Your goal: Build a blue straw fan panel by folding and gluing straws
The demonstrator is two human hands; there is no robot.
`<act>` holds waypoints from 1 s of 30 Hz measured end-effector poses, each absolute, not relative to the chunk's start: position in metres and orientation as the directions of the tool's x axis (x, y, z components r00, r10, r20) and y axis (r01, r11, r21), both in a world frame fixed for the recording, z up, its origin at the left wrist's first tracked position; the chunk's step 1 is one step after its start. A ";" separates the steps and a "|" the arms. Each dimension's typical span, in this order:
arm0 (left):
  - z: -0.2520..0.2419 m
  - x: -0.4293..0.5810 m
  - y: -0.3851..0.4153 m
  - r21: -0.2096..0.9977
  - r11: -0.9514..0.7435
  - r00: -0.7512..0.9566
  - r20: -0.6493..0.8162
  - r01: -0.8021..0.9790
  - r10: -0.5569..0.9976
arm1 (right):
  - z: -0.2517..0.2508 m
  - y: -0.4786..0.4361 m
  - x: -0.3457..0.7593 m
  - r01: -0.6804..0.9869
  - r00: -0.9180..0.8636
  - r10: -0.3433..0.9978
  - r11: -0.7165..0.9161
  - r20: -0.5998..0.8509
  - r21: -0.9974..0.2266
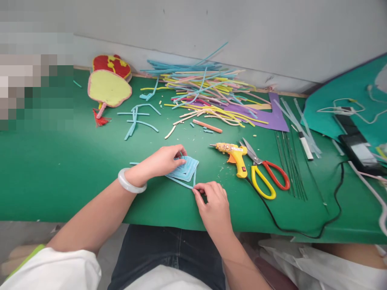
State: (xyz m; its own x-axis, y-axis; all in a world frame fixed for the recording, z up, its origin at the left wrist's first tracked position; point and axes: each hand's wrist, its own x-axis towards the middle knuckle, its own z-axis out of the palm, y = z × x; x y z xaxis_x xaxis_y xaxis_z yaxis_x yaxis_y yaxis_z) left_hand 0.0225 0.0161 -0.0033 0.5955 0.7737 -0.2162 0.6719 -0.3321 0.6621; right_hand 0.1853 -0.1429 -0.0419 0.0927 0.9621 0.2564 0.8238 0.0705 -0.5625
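On the green table lies a flat, roughly square piece of coiled light-blue pipe cleaner (190, 169). My left hand (165, 160), with a white bangle at its wrist, closes thumb and fingers on the upper left of this piece. A loose blue pipe cleaner (179, 183) runs along the near edge of the coiled piece and bends up at its right corner. My right hand (214, 201) pinches that strip at the bend, between thumb and forefinger. The strip's far end sticks out to the left behind my left wrist.
A yellow glue gun (234, 152) with a black cord and scissors (260, 163) lie to the right. Behind is a heap of coloured pipe cleaners (208, 86). A yellow fan (109, 88), green wires (292, 169) and a white marker (306, 146) lie farther out.
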 end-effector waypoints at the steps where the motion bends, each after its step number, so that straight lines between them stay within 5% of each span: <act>1: -0.004 0.023 0.016 0.657 -0.344 0.599 -0.206 0.671 0.774 | -0.042 -0.143 0.185 0.827 0.093 0.962 0.069 0.256 -0.558; 13: -0.003 0.029 0.010 0.545 -0.409 0.595 -0.219 0.732 0.773 | -0.041 -0.141 0.178 0.849 0.116 0.957 0.043 0.266 -0.526; 30: 0.004 0.032 0.007 0.562 -0.397 0.605 -0.243 0.725 0.758 | -0.043 -0.136 0.169 0.863 0.127 0.945 0.044 0.300 -0.503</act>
